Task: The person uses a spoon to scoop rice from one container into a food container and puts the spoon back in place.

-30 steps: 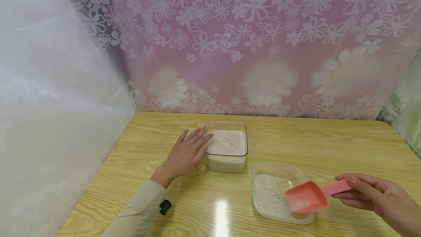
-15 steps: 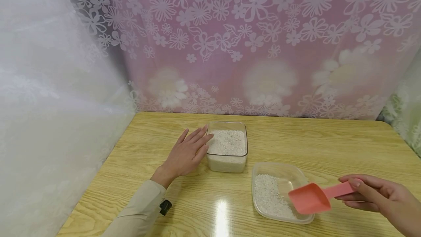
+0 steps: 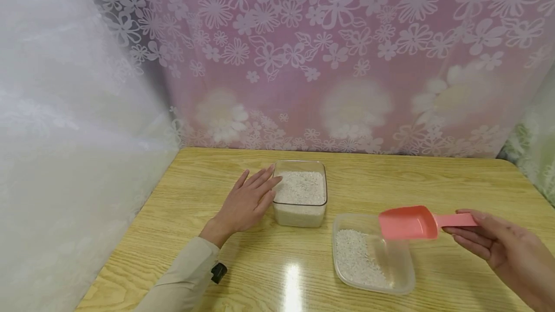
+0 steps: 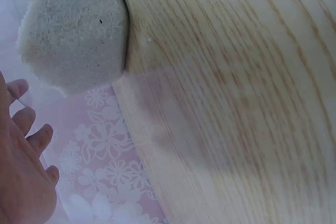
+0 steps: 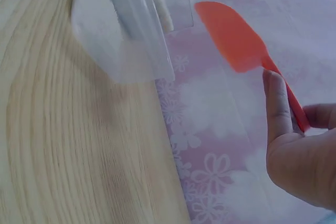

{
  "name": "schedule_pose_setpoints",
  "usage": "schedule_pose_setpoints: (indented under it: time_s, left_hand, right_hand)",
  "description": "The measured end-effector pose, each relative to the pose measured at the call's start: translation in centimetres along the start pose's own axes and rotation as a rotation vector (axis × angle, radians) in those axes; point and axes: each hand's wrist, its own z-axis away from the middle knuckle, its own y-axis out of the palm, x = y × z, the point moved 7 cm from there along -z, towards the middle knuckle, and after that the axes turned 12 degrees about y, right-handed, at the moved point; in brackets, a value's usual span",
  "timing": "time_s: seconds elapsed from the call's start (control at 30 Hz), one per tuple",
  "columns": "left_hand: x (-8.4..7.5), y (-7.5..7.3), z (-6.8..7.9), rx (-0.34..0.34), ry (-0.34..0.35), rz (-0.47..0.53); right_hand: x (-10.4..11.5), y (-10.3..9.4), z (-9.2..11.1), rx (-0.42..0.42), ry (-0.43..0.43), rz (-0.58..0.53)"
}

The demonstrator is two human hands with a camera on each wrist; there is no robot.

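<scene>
My left hand [image 3: 244, 204] lies against the left side of a deep clear container [image 3: 299, 216], its straight fingers at the rim. White rice [image 3: 301, 187] fills much of that container, and its grains show through the wall in the left wrist view. In my right hand [image 3: 505, 244] is the handle of a pink-red scoop [image 3: 408, 223], pinched between thumb and fingers. The scoop hangs over the far right rim of a shallow clear plastic container [image 3: 399, 273], and no rice shows in its bowl. Rice [image 3: 357, 260] lies heaped along the left side of the shallow container.
Both containers stand on a wood-grain table [image 3: 459, 182], the shallow one nearer and to the right. Behind the table's far edge hangs a pink flowered curtain [image 3: 295, 100]. A whitish sheet [image 3: 78, 134] hangs along the left side.
My right hand has lifted the scoop away from the rice, up and toward the far rim of the shallow container. The white dust seen in its bowl earlier is gone. My left hand stays put.
</scene>
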Motion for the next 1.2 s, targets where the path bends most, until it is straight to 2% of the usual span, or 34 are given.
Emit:
schedule_pose_setpoints:
  time_s: [0.2, 0.33, 0.47, 0.73, 0.93, 1.2]
  left_hand:
    - [0.0, -0.1, 0.0, -0.009, 0.009, 0.006]
    - [-0.1, -0.1, 0.0, -0.011, 0.005, 0.006]
    - [-0.1, -0.1, 0.0, -0.008, 0.001, -0.001]
    - [-0.2, -0.2, 0.0, 0.010, -0.001, -0.006]
    - [-0.2, -0.1, 0.0, 0.018, -0.005, -0.017]
    - [-0.2, -0.2, 0.0, 0.011, 0.003, -0.017]
  right_hand:
    - [0.3, 0.9, -1.6, 0.142, 0.036, -0.274]
    - [0.7, 1.7, -3.1, 0.202, 0.074, -0.360]
    - [1.1, 2.5, -4.8, 0.216, 0.107, -0.403]
    - [1.3, 4.7, -8.2, 0.221, 0.090, -0.384]
    - [0.9, 6.6, -10.4, 0.194, 0.046, -0.301]
    - [0.4, 8.1, -12.3, 0.036, 0.046, -0.174]
